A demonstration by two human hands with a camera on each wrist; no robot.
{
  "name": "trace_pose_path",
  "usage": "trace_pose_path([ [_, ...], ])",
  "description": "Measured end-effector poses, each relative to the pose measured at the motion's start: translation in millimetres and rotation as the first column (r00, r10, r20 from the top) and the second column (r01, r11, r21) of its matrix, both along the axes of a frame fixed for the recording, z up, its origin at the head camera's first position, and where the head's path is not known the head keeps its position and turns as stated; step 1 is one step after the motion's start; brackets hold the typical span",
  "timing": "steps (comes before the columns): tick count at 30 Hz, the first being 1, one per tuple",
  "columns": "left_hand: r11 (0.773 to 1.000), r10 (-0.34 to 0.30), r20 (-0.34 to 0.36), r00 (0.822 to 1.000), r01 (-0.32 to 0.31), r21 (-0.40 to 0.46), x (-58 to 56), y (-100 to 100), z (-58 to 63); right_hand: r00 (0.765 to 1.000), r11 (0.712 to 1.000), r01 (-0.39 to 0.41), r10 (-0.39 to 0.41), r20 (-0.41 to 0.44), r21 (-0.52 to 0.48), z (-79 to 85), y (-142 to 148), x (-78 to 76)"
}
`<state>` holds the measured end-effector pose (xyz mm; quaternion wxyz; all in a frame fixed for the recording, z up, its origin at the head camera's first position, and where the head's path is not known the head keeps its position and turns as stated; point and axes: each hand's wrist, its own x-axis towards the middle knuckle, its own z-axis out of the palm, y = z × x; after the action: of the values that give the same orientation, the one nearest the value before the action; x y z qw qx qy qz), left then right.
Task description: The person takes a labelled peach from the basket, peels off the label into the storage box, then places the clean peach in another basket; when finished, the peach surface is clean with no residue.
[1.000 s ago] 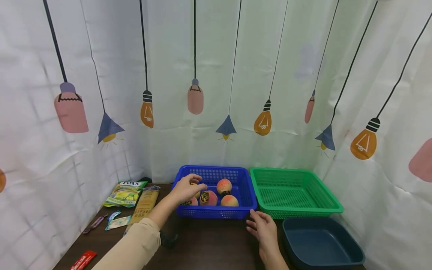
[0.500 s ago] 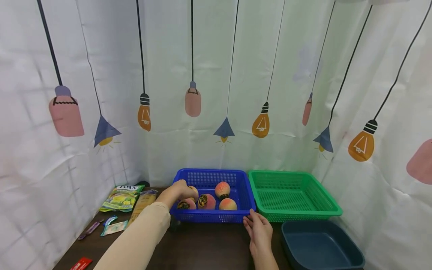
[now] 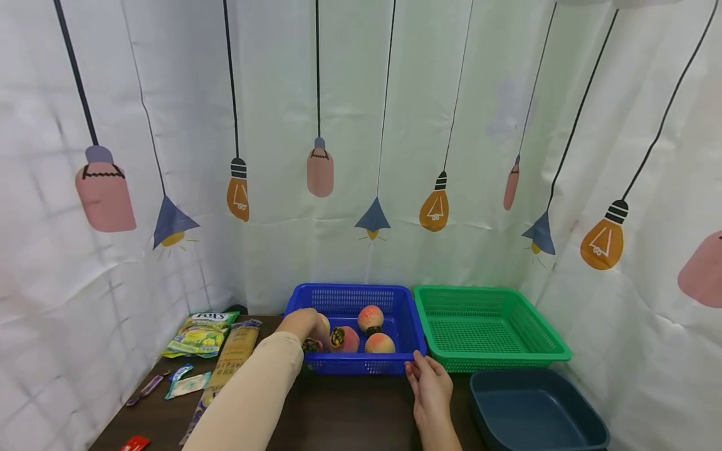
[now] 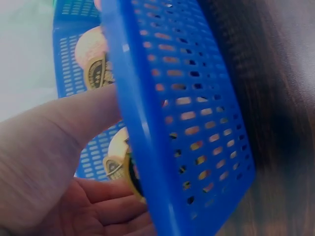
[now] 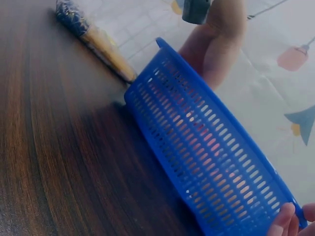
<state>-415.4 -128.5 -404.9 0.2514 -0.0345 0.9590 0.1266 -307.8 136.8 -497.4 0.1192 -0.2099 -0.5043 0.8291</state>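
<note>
A blue plastic basket (image 3: 361, 364) holds several peaches, some with black-and-gold labels. My left hand (image 3: 304, 324) reaches over its left front side, among the peaches. In the left wrist view, the thumb and loosely extended fingers of the left hand (image 4: 64, 147) lie on either side of a labelled peach (image 4: 118, 145); the thumb tip is hidden behind the rim. Two more peaches, the upper peach (image 3: 370, 318) and the lower peach (image 3: 380, 343), sit further right in the basket. My right hand (image 3: 431, 388) pinches the rim at the basket's front right corner, between thumb and fingers.
A green basket (image 3: 491, 363) stands right of the blue one, with a dark blue tub (image 3: 538, 407) in front of it. Left on the brown table (image 3: 350, 413) lie a yellow-green snack bag (image 3: 200, 335), a long tan packet (image 3: 231, 357) and small wrapped sweets.
My left hand has come down into the blue basket and shifted slightly right and lower among the peaches. The right hand has closed on the basket's rim and stays at that corner.
</note>
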Motion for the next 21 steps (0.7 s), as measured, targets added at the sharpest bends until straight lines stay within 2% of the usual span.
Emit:
trace_pose_path([
  [3,0.998,0.049,-0.050,0.998,-0.051,-0.048,5.4,6,-0.5,1.000,1.000,0.001,-0.001,-0.002,0.006,0.8,-1,0.6],
  [4,0.997,0.070,-0.052,0.996,-0.072,-0.041,13.3,10,4.7,1.000,1.000,0.001,-0.001,-0.002,0.008,0.9,-1,1.0],
  [8,0.991,0.133,-0.132,0.982,-0.131,0.021,18.6,11,-2.7,1.000,1.000,-0.003,0.004,-0.002,0.017,0.3,-1,2.6],
  [11,0.979,0.194,-0.220,0.956,-0.175,0.102,20.3,6,-11.9,1.000,1.000,-0.013,0.013,-0.006,0.019,-1.7,-1,3.7],
  [13,0.976,0.206,-0.266,0.942,-0.177,0.130,22.2,2,-12.8,1.000,1.000,-0.015,0.015,-0.008,0.018,-3.0,-2,3.3],
  [15,0.975,0.200,-0.283,0.938,-0.161,0.154,22.6,-1,-9.3,1.000,1.000,-0.011,0.012,-0.010,0.014,-3.9,-3,2.2],
  [19,0.983,0.141,-0.307,0.941,-0.096,0.155,24.6,-4,5.2,1.000,1.000,0.005,-0.005,-0.019,0.010,-3.6,-3,0.5],
  [21,0.985,0.117,-0.335,0.935,-0.065,0.163,29.0,-3,13.6,1.000,1.000,0.005,-0.005,-0.024,0.007,-3.2,-2,0.9],
])
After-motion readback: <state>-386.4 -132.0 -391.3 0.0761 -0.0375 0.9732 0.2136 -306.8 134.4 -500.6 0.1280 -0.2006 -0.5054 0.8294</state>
